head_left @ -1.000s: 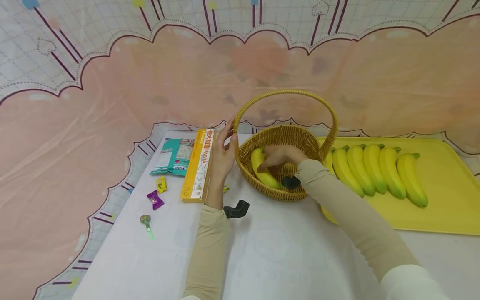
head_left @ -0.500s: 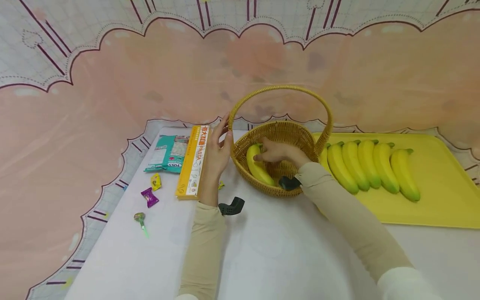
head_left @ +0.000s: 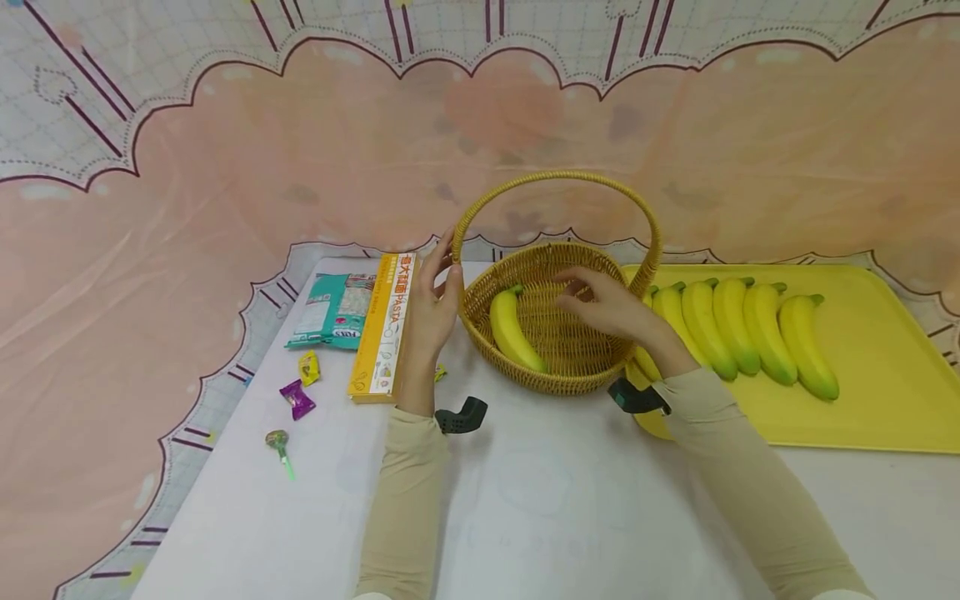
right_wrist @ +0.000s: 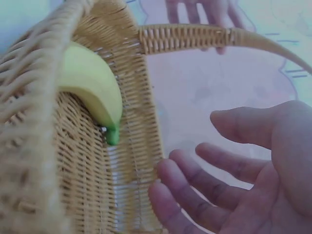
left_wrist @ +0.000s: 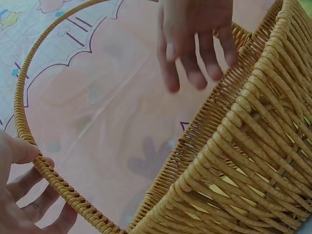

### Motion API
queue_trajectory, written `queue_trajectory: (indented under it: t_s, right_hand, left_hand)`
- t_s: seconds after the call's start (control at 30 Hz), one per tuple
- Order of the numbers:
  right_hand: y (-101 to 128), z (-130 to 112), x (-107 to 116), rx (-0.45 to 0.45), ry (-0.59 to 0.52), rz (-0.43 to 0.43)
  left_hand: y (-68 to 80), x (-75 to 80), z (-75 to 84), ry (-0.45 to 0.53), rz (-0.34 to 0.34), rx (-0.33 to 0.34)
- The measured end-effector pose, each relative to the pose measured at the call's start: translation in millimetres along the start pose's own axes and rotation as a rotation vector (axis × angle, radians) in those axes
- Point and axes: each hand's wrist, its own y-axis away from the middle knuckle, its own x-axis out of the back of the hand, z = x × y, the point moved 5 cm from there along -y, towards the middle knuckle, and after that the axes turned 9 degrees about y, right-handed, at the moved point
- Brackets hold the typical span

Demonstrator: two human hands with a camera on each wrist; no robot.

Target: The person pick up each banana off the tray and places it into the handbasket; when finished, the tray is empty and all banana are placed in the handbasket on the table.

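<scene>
A wicker basket (head_left: 555,385) with a tall arched handle (head_left: 558,176) stands on the white table. Inside it, along the left wall, lies one yellow banana (head_left: 513,333) with a green tip. My left hand (head_left: 432,317) holds the left side of the handle, thumb on one side and fingers on the other, as the left wrist view shows at the handle (left_wrist: 57,183). Over the right part of the basket hovers my right hand (head_left: 611,308), its fingers spread and relaxed with nothing in them. The right wrist view shows its bare palm (right_wrist: 243,195) apart from the banana (right_wrist: 95,80).
Several bananas (head_left: 768,333) lie in a row on a yellow tray (head_left: 892,367) right of the basket. To the left are a pasta box (head_left: 382,333), a teal packet (head_left: 333,312), a yellow candy (head_left: 309,367), a purple candy (head_left: 297,400) and a lollipop (head_left: 277,446).
My right hand has let go of the banana in the basket and drawn back to the right and up. The left hand stays at the handle.
</scene>
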Motion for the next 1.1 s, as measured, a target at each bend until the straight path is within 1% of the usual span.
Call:
queue_trajectory:
  t_s: [0.1, 0.13, 0.2, 0.33, 0.37, 0.4, 0.5, 0.57, 0.7, 0.97, 1.1]
  right_hand:
    - [13, 5, 6, 0.012, -0.025, 0.042]
    - [18, 7, 8, 0.012, -0.032, 0.056]
    - [27, 11, 13, -0.008, -0.045, 0.087]
    - [46, 20, 24, -0.038, -0.067, 0.163]
    - [51, 22, 27, -0.042, -0.067, 0.184]
    - [55, 24, 30, -0.038, -0.065, 0.204]
    - [68, 33, 38, -0.047, -0.067, 0.261]
    - [76, 41, 43, -0.07, -0.066, 0.29]
    - [94, 60, 53, -0.112, -0.077, 0.359]
    - [129, 110, 69, -0.23, -0.034, 0.484]
    - [142, 136, 76, -0.279, -0.017, 0.551]
  left_hand:
    - [-0.3, 0.4, -2.0, 0.001, 0.0, 0.015]
    - [-1.7, 0.6, -6.9, -0.003, 0.002, 0.013]
    - [-1.8, 1.0, -8.3, -0.004, 0.004, 0.022]
    - [-1.4, 0.8, -6.1, -0.014, 0.008, 0.019]
    - [-0.2, 0.6, -1.2, -0.012, 0.005, 0.023]
    - [0.1, 0.5, -0.4, -0.013, 0.005, 0.019]
    - [-0.5, 0.4, -0.5, -0.011, -0.002, 0.015]
    - [-0.9, 0.0, -1.0, -0.006, -0.01, 0.013]
    - [-1.5, -1.0, -1.3, 0.0, -0.017, 0.008]
    - [0.7, -1.5, 0.1, 0.004, -0.009, 0.003]
    - [1.9, -1.3, -0.1, 0.0, -0.005, 0.001]
